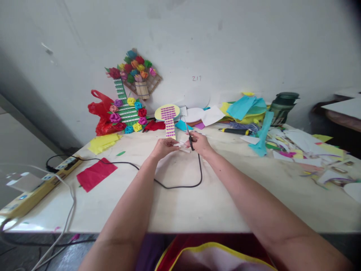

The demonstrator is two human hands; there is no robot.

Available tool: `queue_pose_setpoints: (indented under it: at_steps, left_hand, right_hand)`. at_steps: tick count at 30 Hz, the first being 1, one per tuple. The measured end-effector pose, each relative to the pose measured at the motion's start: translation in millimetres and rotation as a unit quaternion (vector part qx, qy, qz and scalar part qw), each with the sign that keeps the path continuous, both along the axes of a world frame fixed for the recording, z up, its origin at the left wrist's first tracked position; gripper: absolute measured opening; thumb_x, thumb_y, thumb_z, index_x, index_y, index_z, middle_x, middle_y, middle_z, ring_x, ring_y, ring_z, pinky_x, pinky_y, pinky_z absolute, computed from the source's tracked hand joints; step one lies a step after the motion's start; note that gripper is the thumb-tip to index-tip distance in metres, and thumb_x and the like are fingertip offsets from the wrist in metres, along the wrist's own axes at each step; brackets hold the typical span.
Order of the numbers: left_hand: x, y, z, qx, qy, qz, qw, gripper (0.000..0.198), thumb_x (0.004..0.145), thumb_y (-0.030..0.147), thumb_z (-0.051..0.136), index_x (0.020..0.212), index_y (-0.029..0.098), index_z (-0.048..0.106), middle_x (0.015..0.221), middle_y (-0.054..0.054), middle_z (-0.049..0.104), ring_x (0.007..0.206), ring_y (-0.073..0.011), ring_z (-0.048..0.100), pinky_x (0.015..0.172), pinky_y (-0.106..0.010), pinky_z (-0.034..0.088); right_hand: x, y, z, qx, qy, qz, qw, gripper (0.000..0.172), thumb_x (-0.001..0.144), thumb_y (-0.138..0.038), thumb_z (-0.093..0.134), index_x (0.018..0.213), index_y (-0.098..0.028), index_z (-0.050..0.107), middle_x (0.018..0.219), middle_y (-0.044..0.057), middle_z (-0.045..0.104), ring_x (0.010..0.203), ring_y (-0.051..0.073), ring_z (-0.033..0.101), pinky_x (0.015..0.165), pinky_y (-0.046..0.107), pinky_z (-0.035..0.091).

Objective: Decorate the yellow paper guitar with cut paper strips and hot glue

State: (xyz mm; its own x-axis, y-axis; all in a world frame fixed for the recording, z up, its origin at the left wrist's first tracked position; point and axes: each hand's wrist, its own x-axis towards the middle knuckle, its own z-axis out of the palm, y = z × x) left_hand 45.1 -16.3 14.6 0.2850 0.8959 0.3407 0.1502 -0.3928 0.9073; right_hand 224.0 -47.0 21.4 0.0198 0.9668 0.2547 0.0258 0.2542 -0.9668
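My left hand (pixel 166 148) is closed, pinching a small white piece (pixel 177 144) that looks like paper. In my right hand (pixel 199 143), also closed, are scissors (pixel 191 142) with black handles, their blades pointing up and away from me. The fingertips of that hand are close to the white piece too; whether they touch it I cannot tell. Just beyond both hands lies a yellow guitar-shaped cutout (pixel 170 126) covered with rows of purple pieces. A black cable (pixel 180 187) loops over the table beneath my hands.
A green-striped guitar shape with paper flowers (pixel 128 113) leans at the back left. Red paper (pixel 96 174) and a power strip (pixel 42 188) lie left. To the right are a yellow-black cutter (pixel 235 131), blue crepe paper (pixel 262 139), paper scraps (pixel 301 150) and a dark bottle (pixel 283 109).
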Motion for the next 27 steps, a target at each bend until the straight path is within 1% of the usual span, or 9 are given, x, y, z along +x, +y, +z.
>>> queue_pose_setpoints:
  at_steps: [3, 6, 12, 14, 16, 18, 21, 24, 27]
  left_hand:
    - [-1.3, 0.7, -0.3, 0.006, 0.020, 0.007, 1.000, 0.019, 0.049, 0.022, 0.077, 0.067, 0.019, 0.071, 0.055, 0.000, 0.063, 0.053, -0.0132, 0.055, 0.052, -0.023, 0.040]
    - [-1.2, 1.0, 0.0, 0.026, 0.027, 0.029, 0.999, 0.015, 0.050, 0.022, 0.077, 0.064, 0.020, 0.071, 0.055, -0.001, 0.062, 0.056, -0.0145, 0.054, 0.053, -0.023, 0.038]
    - [-3.4, -0.7, 6.4, 0.083, 0.058, 0.046, 0.994, 0.015, 0.051, 0.023, 0.077, 0.065, 0.022, 0.071, 0.056, 0.000, 0.060, 0.058, -0.0141, 0.050, 0.057, -0.024, 0.034]
    - [-9.8, 2.0, 10.7, 0.107, 0.067, 0.067, 0.990, 0.015, 0.053, 0.026, 0.076, 0.067, 0.023, 0.072, 0.059, -0.001, 0.061, 0.058, -0.0145, 0.049, 0.059, -0.024, 0.035]
    - [-18.6, 7.8, 15.2, 0.132, 0.060, 0.108, 0.984, 0.013, 0.054, 0.029, 0.075, 0.065, 0.023, 0.071, 0.062, -0.002, 0.061, 0.059, -0.0145, 0.048, 0.060, -0.025, 0.035]
    - [-28.0, 15.9, 18.2, 0.137, 0.053, 0.120, 0.982, 0.014, 0.051, 0.028, 0.077, 0.061, 0.023, 0.070, 0.067, -0.003, 0.061, 0.061, -0.0147, 0.048, 0.061, -0.025, 0.035]
    - [-39.8, 28.5, 17.4, 0.136, 0.089, 0.112, 0.980, 0.013, 0.050, 0.026, 0.077, 0.059, 0.022, 0.069, 0.066, -0.003, 0.059, 0.061, -0.0148, 0.047, 0.062, -0.026, 0.035]
    - [-48.2, 38.1, 10.6, 0.119, 0.115, 0.095, 0.982, 0.013, 0.048, 0.023, 0.076, 0.060, 0.023, 0.069, 0.061, -0.002, 0.057, 0.058, -0.0146, 0.046, 0.061, -0.026, 0.035]
    - [-53.8, 44.7, 2.9, 0.122, 0.133, 0.089, 0.980, 0.013, 0.049, 0.018, 0.075, 0.059, 0.023, 0.070, 0.062, -0.002, 0.059, 0.058, -0.0148, 0.049, 0.063, -0.026, 0.036]
  right_hand:
    - [-0.5, 1.5, -0.8, 0.039, -0.034, -0.006, 0.999, 0.048, 0.055, -0.020, 0.068, 0.103, -0.014, 0.060, 0.066, -0.002, 0.062, 0.064, 0.014, 0.060, 0.066, 0.027, 0.051]
    - [-1.5, 1.7, -0.6, 0.041, -0.039, -0.012, 0.998, 0.049, 0.054, -0.020, 0.068, 0.102, -0.014, 0.061, 0.068, -0.001, 0.063, 0.064, 0.014, 0.060, 0.068, 0.029, 0.051]
    - [-3.9, -0.2, -0.3, 0.010, 0.022, -0.005, 1.000, 0.053, 0.055, -0.023, 0.070, 0.105, -0.013, 0.058, 0.064, -0.002, 0.062, 0.053, 0.012, 0.056, 0.060, 0.028, 0.051]
    - [-4.3, 1.6, -2.5, 0.001, 0.017, -0.011, 1.000, 0.054, 0.057, -0.025, 0.070, 0.108, -0.014, 0.055, 0.065, -0.003, 0.061, 0.050, 0.011, 0.055, 0.056, 0.026, 0.049]
    - [-3.6, 4.8, -6.0, -0.006, -0.014, -0.034, 0.999, 0.055, 0.059, -0.027, 0.069, 0.111, -0.017, 0.053, 0.067, -0.003, 0.061, 0.049, 0.011, 0.055, 0.052, 0.025, 0.048]
    - [-2.2, 8.4, -10.1, -0.006, -0.066, -0.066, 0.996, 0.052, 0.061, -0.028, 0.069, 0.110, -0.021, 0.053, 0.069, -0.003, 0.063, 0.050, 0.012, 0.056, 0.051, 0.025, 0.047]
    - [0.0, 11.9, -15.1, 0.005, -0.139, -0.096, 0.986, 0.038, 0.062, -0.029, 0.069, 0.098, -0.024, 0.058, 0.069, -0.002, 0.064, 0.059, 0.014, 0.059, 0.052, 0.024, 0.047]
    - [0.5, 12.5, -18.0, 0.027, -0.170, -0.105, 0.979, 0.029, 0.062, -0.029, 0.069, 0.090, -0.025, 0.061, 0.070, -0.001, 0.064, 0.066, 0.016, 0.060, 0.054, 0.023, 0.046]
    - [-0.9, 11.5, -19.9, 0.049, -0.176, -0.104, 0.978, 0.028, 0.062, -0.029, 0.069, 0.088, -0.023, 0.063, 0.068, -0.001, 0.063, 0.066, 0.016, 0.059, 0.054, 0.023, 0.044]
